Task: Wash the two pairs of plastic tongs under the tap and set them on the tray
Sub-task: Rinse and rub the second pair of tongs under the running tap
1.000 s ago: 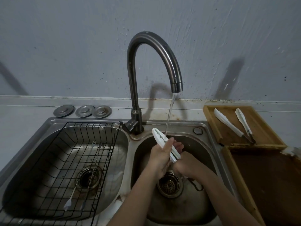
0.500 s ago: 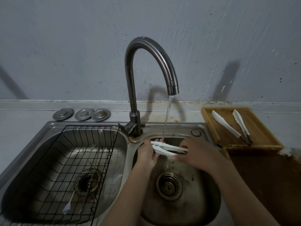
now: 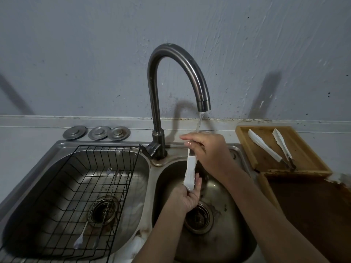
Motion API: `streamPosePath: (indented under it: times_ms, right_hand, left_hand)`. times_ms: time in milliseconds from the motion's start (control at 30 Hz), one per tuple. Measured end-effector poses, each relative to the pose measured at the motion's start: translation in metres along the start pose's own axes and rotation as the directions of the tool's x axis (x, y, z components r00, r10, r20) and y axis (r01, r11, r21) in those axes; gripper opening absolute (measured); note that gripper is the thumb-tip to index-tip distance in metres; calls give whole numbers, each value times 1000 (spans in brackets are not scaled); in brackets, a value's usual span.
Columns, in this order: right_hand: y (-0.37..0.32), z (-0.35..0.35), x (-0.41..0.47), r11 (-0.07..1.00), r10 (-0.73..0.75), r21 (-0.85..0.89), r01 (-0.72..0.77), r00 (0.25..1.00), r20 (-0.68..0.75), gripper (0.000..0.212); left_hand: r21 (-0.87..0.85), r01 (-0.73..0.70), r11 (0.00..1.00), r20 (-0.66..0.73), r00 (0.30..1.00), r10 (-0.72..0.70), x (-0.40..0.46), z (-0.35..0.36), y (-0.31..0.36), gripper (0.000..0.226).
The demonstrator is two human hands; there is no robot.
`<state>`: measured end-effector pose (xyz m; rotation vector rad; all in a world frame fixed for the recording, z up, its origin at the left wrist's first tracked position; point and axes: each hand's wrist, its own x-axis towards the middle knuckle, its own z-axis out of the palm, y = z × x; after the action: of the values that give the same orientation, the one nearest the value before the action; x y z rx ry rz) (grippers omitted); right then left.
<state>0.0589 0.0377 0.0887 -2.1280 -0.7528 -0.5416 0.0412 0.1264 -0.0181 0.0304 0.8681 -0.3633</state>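
Holding one pair of white tongs (image 3: 190, 171) upright under the tap (image 3: 178, 73) stream, centre frame, over the right sink (image 3: 218, 234) basin. My right hand (image 3: 207, 150) pinches the upper end, my left hand (image 3: 187, 198) curls round the lower end. The other tongs (image 3: 266, 147) lie on the wooden tray (image 3: 303, 149) at the right of the frame, on the surface.
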Motion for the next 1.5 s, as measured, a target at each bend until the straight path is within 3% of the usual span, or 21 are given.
streamPosePath:
  times_ms: [200, 367, 433, 500, 567, 633, 700, 767, 833, 900, 933, 967, 1000, 1033, 1067, 1133, 1233, 1300, 1400, 1500]
  right_hand:
    - [6, -5, -1, 992, -98, -91, 92, 993, -65, 28]
    - [6, -16, 5, 971, -116, -200, 131, 990, 83, 29]
    - [3, -23, 8, 892, -82, -404, 203, 951, 297, 36]
    - [-2, -21, 6, 653, -13, -652, 384, 867, 498, 57]
    - [-8, -14, 2, 508, 84, -749, 426, 841, 535, 65]
    - [-5, 0, -7, 500, 203, -772, 392, 814, 545, 61]
    - [-1, 12, -12, 565, 278, -758, 325, 791, 546, 55]
    - [7, 23, -20, 645, 305, -724, 245, 786, 538, 52]
    - [11, 31, -32, 752, 377, -656, 68, 772, 512, 47]
    - [15, 34, -43, 818, 551, -469, -335, 690, 469, 44]
    - [18, 33, -47, 755, 649, -296, -585, 603, 464, 48]
    - [18, 32, -50, 594, 729, -83, -800, 492, 476, 53]
    - [17, 31, -53, 381, 771, 118, -917, 386, 506, 55]
    - [16, 30, -54, 229, 766, 252, -940, 334, 550, 54]
    - [14, 31, -54, 156, 748, 327, -932, 328, 577, 54]
    - [7, 31, -51, 106, 704, 405, -908, 357, 614, 54]
    - [0, 31, -43, 40, 682, 487, -873, 380, 625, 54]
    - [-4, 29, -40, 27, 661, 506, -862, 395, 638, 54]
    - [-5, 24, -39, 27, 642, 524, -852, 416, 644, 54]
    - [-3, 19, -37, 65, 638, 529, -846, 443, 630, 54]
  left_hand:
    - [42, 39, 998, -5, 999, -39, -7, 3, -6, 33]
    - [210, 92, 973, -68, 995, -79, -11, -2, 4, 36]
    - [271, 7, 963, -82, 997, 15, -9, -1, 14, 38]
    - [324, -118, 939, -94, 983, 156, -9, 1, 22, 35]
    - [417, -221, 882, -87, 956, 281, -13, 7, 33, 30]
    - [494, -280, 823, -64, 933, 355, -16, 9, 42, 25]
    - [579, -309, 755, -42, 913, 406, -23, 13, 51, 24]
    - [682, -336, 650, 4, 890, 456, -33, 15, 52, 25]
    - [774, -353, 526, 79, 877, 473, -43, 13, 55, 26]
    - [847, -332, 416, 131, 887, 443, -51, 12, 60, 34]
    - [895, -324, 306, 156, 872, 464, -52, 12, 64, 41]
    - [933, -323, 155, 194, 819, 540, -53, 12, 69, 45]
    - [938, -347, 2, 264, 716, 646, -52, 12, 74, 44]
    - [913, -388, -124, 350, 589, 729, -52, 13, 78, 42]
    - [877, -423, -230, 432, 481, 762, -55, 15, 81, 41]
    - [805, -436, -402, 567, 367, 737, -59, 23, 82, 49]
    - [770, -374, -517, 632, 335, 699, -59, 35, 85, 25]
    - [764, -233, -602, 644, 324, 693, -61, 36, 90, 7]
    - [664, -44, -746, 719, 311, 622, -60, 34, 99, 6]
    - [600, 34, -799, 753, 312, 579, -64, 41, 98, 8]
